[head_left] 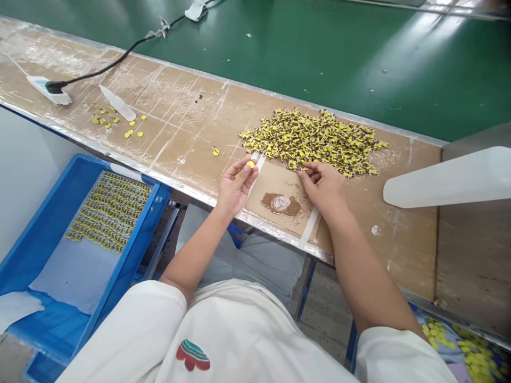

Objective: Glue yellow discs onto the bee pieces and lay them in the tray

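Taped brown bench (pixel 179 133) carries a pile (pixel 315 139) of yellow parts, where the right hand (pixel 324 186) pinches at its near edge while the left hand (pixel 235 186) grips one yellow disc (pixel 250 164) in curled fingertips, which might slip and roll off the edge.

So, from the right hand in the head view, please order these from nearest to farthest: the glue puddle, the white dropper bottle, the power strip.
Measured from the right hand:
1. Glue puddle: just to its left, on the taped card.
2. White dropper bottle: far left, among loose yellow discs.
3. Power strip: farthest left, near the table edge.
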Available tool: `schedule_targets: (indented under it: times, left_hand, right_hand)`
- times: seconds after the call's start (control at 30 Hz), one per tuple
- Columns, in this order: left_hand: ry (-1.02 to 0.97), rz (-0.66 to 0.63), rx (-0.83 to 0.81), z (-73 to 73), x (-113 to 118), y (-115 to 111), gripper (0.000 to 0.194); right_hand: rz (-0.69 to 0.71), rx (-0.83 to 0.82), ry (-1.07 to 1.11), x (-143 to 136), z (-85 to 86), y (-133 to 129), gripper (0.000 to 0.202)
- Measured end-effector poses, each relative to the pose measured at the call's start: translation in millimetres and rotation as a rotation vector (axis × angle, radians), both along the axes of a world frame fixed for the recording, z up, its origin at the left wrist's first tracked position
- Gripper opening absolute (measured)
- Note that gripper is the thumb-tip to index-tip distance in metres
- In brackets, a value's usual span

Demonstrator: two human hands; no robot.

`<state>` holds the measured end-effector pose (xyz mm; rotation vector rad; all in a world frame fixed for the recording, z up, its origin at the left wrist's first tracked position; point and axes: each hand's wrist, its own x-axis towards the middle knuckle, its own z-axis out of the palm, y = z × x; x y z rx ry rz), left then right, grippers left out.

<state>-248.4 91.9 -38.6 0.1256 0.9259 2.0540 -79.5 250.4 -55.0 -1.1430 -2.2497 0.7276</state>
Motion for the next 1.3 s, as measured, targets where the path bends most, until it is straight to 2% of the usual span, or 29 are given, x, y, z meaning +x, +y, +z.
schedule_targets:
  times: [0.1,0.27,0.43,0.63,0.73,0.8,0.93,1.1,1.3]
  left_hand:
    - [-0.007,-0.002,0.0,0.3,1.4,-0.7,0.013]
    - [-0.013,-0.015,-0.033,1.0,0.9,-1.7,0.013]
    - [0.007,-0.047,0.047,1.4,-0.4,-3.7,0.014]
    - [-0.012,-0.072,0.038,0.9,-1.8,-4.9,0.015]
    - [-0.003,-0.081,0.067,0.4,-2.3,-4.8,0.014]
    - [-0.01,-0.081,0.055,0.7,-2.4,-4.5,0.014]
    - [-0.079,-0.067,-0.007,2.6,-2.1,-4.2,0.014]
    - [-0.092,-0.077,-0.021,3.8,-1.9,-4.7,0.014]
    - [-0.142,-0.08,-0.045,4.9,-1.2,-5.2,0.023]
  right_hand:
    - [-0.025,0.015,0.036,3.5,-0.8,-3.4,0.023]
    - [-0.116,-0.188,0.303,12.3,-2.3,-10.1,0.026]
    - [-0.135,-0.337,0.476,18.1,-2.9,-21.2,0.03]
    - [-0.132,-0.557,0.658,19.6,1.1,-33.0,0.035]
    - [-0.118,-0.6,0.698,21.3,3.3,-37.7,0.037]
    - [-0.158,-0.526,0.732,21.2,4.1,-43.8,0.038]
    - [-0.263,-0.234,0.744,18.3,5.3,-68.3,0.033]
    - [-0.213,-0.052,0.651,18.6,1.1,-99.8,0.025]
    - [-0.123,0.093,0.641,23.1,-5.1,-105.0,0.013]
